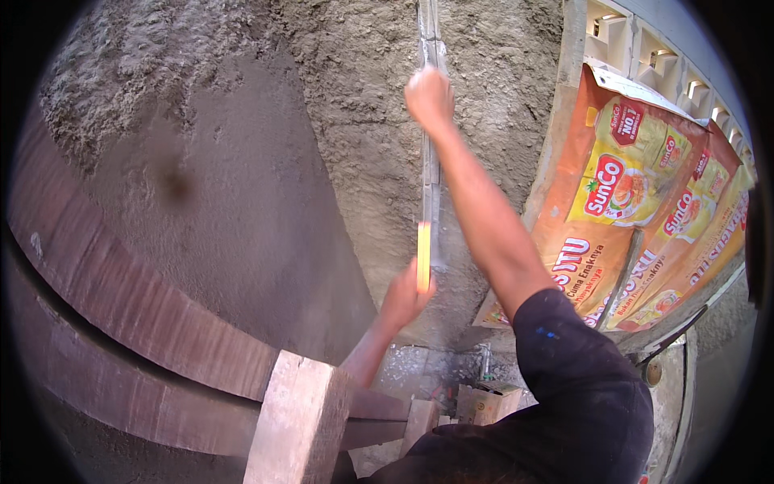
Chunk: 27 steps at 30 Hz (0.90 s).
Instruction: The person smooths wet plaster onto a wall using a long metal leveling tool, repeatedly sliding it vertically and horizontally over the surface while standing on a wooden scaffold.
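Observation:
A narrow grey strip (431, 165) runs up and down a rough cement wall (355, 153). My right hand (430, 95), arm raised, is closed in a fist over the upper part of this strip. What lies inside the fist, if anything, is hidden. Lower down, my left hand (405, 297) is slightly blurred and closed around a bright yellow-and-orange bar (423, 256). The bar stands upright over the strip's lower stretch; whether it touches the strip I cannot tell. To the left, a smoother, darker band of plaster (234, 194) covers part of the wall.
Long wooden planks (145, 274) cross the left side, and a square timber post (298, 419) rises close to me. An orange printed plastic sheet (597, 250) hangs at right, below white ventilation blocks (657, 60). Down below are a cardboard box (488, 403) and a small tap (486, 361).

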Available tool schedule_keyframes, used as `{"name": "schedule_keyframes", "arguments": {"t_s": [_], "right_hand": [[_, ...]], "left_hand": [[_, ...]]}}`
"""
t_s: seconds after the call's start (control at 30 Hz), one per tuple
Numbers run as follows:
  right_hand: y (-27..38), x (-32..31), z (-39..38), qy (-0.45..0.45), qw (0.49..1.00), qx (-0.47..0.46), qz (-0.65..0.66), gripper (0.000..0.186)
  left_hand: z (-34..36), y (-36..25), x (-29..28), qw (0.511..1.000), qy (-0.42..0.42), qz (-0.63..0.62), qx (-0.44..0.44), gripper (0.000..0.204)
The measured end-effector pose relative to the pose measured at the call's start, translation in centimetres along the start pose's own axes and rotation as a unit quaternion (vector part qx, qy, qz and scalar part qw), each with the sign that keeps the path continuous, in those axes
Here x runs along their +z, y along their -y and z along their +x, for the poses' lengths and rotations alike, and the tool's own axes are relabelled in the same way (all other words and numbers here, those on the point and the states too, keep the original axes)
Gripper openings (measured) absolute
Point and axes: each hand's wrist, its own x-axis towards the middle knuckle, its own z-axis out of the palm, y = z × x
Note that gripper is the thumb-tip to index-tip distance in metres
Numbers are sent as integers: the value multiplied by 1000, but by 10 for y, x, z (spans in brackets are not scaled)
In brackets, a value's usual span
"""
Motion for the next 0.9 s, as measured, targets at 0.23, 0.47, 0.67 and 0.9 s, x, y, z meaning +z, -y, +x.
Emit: {"name": "schedule_keyframes", "arguments": {"t_s": [0.23,0.47,0.67,0.9], "right_hand": [[-55,31,-10,-8,997,62,-38,23],[-148,47,-124,83,991,76,-70,25],[-29,-28,30,-46,996,-77,8,21],[50,-68,179,-30,999,9,-33,31]], "left_hand": [[-3,18,23,995,49,26,-81,25],[-93,57,76,971,200,-15,-129,33],[21,1,27,998,44,-6,47,39],[114,-105,-31,994,-46,35,88,31]]}}
